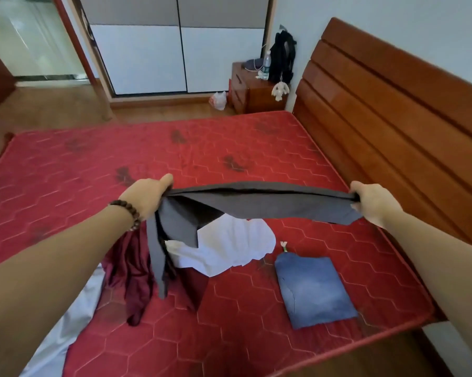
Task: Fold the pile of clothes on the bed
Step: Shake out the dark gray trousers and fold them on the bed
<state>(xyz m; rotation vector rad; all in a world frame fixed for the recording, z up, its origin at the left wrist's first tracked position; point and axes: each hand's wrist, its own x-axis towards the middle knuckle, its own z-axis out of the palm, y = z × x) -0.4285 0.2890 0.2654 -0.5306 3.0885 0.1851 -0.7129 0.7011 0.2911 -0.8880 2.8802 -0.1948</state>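
No text, label, brand or number can be read on anything around the red mattress (pixel 229 148), including the distant bottle (pixel 266 63).

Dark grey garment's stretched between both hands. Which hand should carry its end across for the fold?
Probably the right hand: it pinches a clean end of the dark grey garment. The left hand grips a bunched end with trailing fabric.

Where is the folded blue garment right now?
In the head view, the blue garment lies flat on the mattress, near its front right corner, right of the white cloth.
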